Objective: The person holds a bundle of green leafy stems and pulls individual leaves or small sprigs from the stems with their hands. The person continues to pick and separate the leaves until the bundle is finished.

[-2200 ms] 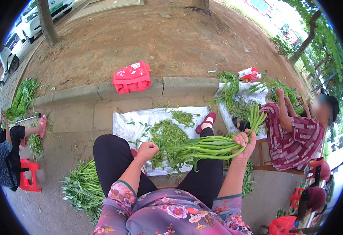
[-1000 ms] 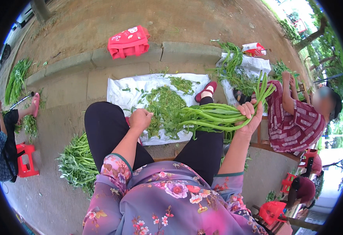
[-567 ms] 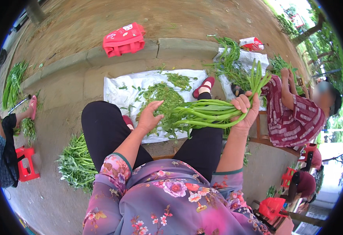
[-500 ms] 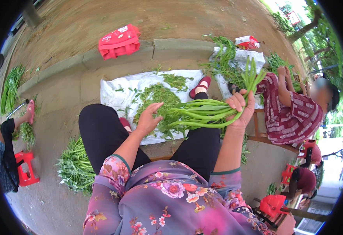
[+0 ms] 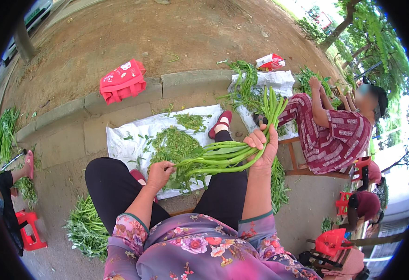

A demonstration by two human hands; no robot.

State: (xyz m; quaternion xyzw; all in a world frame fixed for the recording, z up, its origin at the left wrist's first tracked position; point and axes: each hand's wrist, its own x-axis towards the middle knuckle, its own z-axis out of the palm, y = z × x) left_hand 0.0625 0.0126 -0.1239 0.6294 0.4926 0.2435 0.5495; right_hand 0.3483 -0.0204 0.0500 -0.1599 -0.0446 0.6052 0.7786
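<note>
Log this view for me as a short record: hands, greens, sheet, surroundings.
Right hand: closed around a bunch of green stems
Left hand: at the bunch's leafy end; grip unclear
Bunch: leafy end toward the left hand
White sheet: on the ground, scattered with green trimmings
Left ground: leafy heap
Curb: red bag at it
Right side: seated co-worker

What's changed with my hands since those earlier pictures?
Your left hand, spread open a moment ago, has closed at the leafy ends of the green bunch; whether it grips them is unclear. Your right hand still holds the bunch, and the red bag remains at the kerb.
</note>
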